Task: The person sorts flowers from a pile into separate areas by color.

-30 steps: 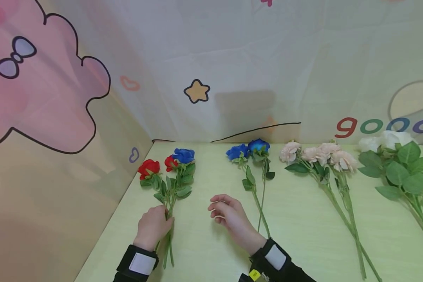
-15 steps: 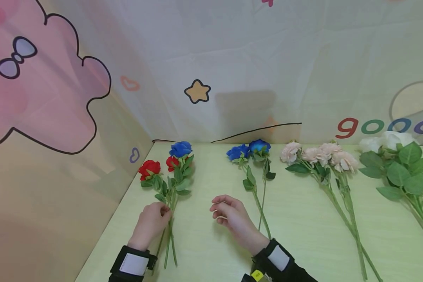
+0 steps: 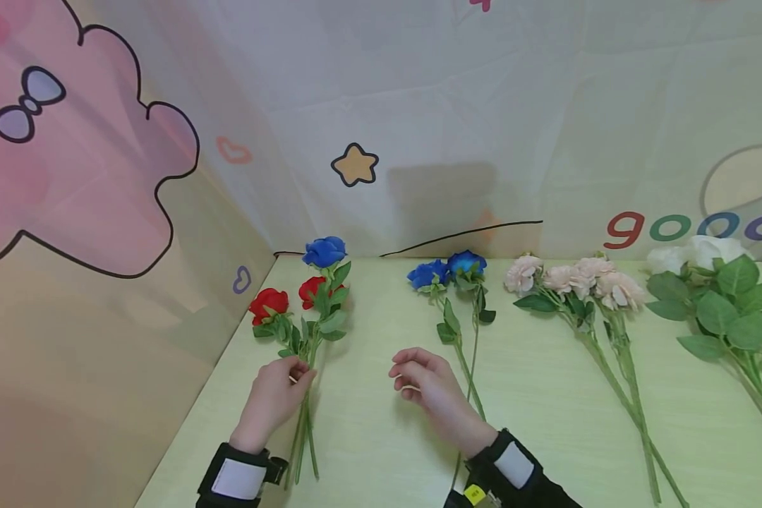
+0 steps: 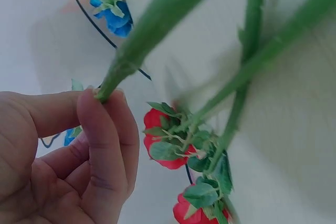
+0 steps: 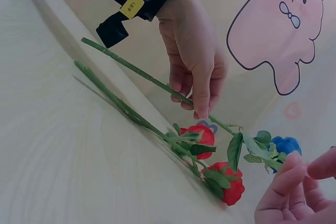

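Observation:
My left hand pinches the green stem of a blue artificial rose between thumb and fingers. In the right wrist view that stem is raised off the table, its blue bloom pointing away. Two red roses, a left one and one partly behind the blue rose's leaves, lie just below, their stems crossing on the table. My right hand hangs over the table to the right, fingers loosely bent and holding nothing, near two more blue roses.
On the pale table, several pale pink flowers lie right of the blue pair. White roses with broad leaves lie at the far right. A printed cloth backdrop stands behind and along the left side.
The blue rose has come up off the red ones, its bloom moving away toward the backdrop as my left hand lifts the stem. My right hand has drifted slightly right.

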Tool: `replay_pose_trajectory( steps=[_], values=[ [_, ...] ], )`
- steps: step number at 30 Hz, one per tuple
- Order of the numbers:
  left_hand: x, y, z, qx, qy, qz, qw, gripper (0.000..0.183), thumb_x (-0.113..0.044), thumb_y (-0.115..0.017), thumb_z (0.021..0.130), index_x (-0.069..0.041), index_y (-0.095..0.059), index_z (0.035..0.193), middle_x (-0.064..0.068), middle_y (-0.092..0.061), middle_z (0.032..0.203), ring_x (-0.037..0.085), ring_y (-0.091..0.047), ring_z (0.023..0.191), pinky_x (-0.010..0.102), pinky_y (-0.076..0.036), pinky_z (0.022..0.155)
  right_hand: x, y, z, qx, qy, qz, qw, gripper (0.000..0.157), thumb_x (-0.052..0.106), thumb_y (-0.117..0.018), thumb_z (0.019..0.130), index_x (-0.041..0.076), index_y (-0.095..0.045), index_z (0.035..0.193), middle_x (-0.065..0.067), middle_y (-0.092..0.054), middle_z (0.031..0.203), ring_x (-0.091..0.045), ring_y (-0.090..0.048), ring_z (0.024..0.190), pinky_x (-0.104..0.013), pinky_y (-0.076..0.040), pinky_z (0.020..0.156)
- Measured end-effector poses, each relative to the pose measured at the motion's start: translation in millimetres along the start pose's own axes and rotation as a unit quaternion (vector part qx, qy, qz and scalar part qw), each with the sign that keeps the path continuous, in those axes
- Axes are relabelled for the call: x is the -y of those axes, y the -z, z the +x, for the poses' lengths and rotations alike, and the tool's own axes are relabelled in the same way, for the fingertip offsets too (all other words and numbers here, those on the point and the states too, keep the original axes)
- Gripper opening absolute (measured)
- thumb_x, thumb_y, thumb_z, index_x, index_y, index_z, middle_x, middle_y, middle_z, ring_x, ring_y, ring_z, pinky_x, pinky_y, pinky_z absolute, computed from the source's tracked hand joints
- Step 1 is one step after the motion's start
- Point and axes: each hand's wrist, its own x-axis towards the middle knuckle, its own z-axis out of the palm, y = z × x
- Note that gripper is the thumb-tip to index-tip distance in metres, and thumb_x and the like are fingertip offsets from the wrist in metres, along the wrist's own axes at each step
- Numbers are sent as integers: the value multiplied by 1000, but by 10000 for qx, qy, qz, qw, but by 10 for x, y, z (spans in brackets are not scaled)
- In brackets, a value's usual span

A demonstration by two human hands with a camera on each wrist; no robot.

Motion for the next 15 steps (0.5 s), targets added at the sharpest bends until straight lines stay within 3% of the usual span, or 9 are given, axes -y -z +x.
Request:
replay_pose_trajectory(
  steps=[8, 15],
  values=[
    [-132, -79, 32, 6, -63, -275, 9996, 12, -12, -70, 93, -1, -71, 95, 6, -68, 80, 11, -56, 63, 22, -45, 55, 84, 171, -22, -94, 181, -177, 9996, 9, 4, -51, 99, 6, -59, 103, 3, -63, 85, -11, -58, 75, -21, -48, 69],
    [-310, -190, 64, 31, -264, -546, 9982, 11, -12, -69, 94, -1, -71, 95, 7, -67, 79, 11, -55, 59, 23, -45, 53, 213, 361, -89, -154, 270, -575, 9979, 13, 8, -52, 101, 0, -57, 111, 4, -64, 87, -12, -59, 77, -23, -51, 72]
  ],
)
